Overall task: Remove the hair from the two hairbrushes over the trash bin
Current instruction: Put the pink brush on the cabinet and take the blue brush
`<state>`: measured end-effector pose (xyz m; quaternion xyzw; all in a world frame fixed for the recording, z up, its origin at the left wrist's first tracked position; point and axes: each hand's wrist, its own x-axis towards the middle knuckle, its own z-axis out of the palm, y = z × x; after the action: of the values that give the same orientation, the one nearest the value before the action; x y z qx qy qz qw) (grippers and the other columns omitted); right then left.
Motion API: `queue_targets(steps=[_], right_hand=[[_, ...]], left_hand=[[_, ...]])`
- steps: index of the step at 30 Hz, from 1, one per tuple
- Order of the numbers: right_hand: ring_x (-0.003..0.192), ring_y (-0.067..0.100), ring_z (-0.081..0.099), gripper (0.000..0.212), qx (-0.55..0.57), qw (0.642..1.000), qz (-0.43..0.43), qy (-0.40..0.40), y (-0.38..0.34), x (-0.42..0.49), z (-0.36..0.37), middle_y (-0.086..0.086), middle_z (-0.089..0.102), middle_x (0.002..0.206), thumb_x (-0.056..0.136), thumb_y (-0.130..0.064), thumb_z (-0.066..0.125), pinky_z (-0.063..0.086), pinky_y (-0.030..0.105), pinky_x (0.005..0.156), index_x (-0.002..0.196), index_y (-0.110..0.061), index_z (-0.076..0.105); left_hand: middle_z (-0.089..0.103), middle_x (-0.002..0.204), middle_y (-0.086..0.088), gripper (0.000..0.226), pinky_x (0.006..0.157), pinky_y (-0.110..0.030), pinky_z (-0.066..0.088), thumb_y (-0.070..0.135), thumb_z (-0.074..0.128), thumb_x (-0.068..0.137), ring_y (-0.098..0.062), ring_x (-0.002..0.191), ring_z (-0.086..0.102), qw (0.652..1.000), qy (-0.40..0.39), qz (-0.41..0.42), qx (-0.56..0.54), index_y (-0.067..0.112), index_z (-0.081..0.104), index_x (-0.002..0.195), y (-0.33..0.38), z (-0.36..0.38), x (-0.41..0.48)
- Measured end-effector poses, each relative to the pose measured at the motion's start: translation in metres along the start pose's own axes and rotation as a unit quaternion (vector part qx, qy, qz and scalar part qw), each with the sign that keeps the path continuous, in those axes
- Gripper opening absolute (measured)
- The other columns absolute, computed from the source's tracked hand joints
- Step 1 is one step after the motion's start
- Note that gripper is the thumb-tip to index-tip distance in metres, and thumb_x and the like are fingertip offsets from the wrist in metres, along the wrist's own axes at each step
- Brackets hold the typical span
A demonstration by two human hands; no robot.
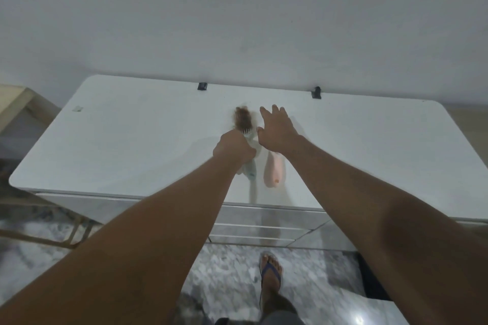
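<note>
Brown hair [242, 119] clogs the white hairbrush [247, 137] that the left hand [233, 149] grips by the handle, closed tight, above the white cabinet top [132, 134]. Just beside it, the right hand [277, 129] hovers with fingers spread, holding nothing, above a blurred pink hairbrush [274, 173] lying on that top.

A home, likely a bedroom or dressing corner: glossy white dresser top [132, 134] against a plain white wall [237, 13], drawer fronts [264, 221] below, marble-patterned tile floor [224, 280], person's foot in a blue flip-flop [270, 272].
</note>
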<state>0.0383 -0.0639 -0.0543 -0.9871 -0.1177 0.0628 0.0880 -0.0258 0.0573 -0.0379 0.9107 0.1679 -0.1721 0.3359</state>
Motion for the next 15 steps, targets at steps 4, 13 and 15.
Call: queue_targets(steps=[4, 13, 15], right_hand=[[0.14, 0.039, 0.028, 0.059, 0.007, 1.0, 0.011, -0.008, 0.003, 0.001, -0.001, 0.019, 0.035, 0.145, 0.097, -0.031, 0.049, 0.034, 0.048, 0.112, 0.15, -0.013, 0.028], [0.14, 0.038, 0.028, 0.057, -0.004, 1.0, 0.002, -0.003, -0.011, 0.004, -0.012, 0.018, 0.035, 0.146, 0.098, -0.032, 0.049, 0.035, 0.047, 0.112, 0.148, -0.012, 0.03], [0.14, 0.038, 0.027, 0.058, -0.007, 1.0, -0.013, -0.002, -0.026, 0.006, -0.015, 0.019, 0.034, 0.148, 0.098, -0.031, 0.049, 0.034, 0.047, 0.113, 0.149, -0.012, 0.029]], left_hand=[[0.061, 0.074, -0.012, 0.008, 0.056, -0.046, 0.062, 0.006, 0.06, 0.079, -0.034, 0.055, 0.068, 1.0, 0.0, -0.019, -0.023, 0.007, 0.052, 0.08, 0.005, 0.0, 0.004], [0.066, 0.089, -0.02, 0.006, 0.065, -0.056, 0.06, -0.006, 0.056, 0.084, -0.033, 0.07, 0.066, 0.96, -0.055, -0.127, -0.243, -0.003, 0.061, 0.085, -0.003, -0.026, 0.002], [0.069, 0.098, -0.022, 0.009, 0.065, -0.057, 0.059, -0.007, 0.059, 0.084, -0.037, 0.076, 0.07, 0.946, -0.046, -0.139, -0.289, -0.007, 0.063, 0.092, -0.014, -0.038, 0.001]])
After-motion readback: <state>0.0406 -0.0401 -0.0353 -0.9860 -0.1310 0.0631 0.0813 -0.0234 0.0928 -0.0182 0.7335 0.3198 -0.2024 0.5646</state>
